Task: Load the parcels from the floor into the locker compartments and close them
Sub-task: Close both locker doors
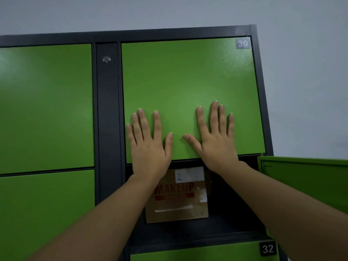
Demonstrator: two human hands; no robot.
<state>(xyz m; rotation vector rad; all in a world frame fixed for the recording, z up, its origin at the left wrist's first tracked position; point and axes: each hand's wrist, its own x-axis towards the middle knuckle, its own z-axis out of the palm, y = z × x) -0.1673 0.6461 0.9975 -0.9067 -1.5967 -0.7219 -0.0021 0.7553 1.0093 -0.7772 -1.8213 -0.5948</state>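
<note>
Both hands lie flat against the green door marked 30 (188,87), fingers spread wide and gripping nothing. Left hand (148,146) sits low on the panel with its heel over the door's bottom edge; right hand (216,140) is just beside it, thumbs pointing toward each other with a small gap between them. That door looks flush with the dark locker frame (108,110), though the lower seam is partly covered by the wrists.

Directly below, the next compartment (231,204) stands open. A brown cardboard parcel (177,204) rests inside it, upright against the back, printed "MAKEUP" in red, with a white label bearing a handwritten 2; the smaller print is too blurred to read. This compartment's green door (305,178) swings out to the right, behind the right forearm. Beneath is the door numbered 32 (207,255), and two more green doors (47,110) fill the column to the left.
</note>
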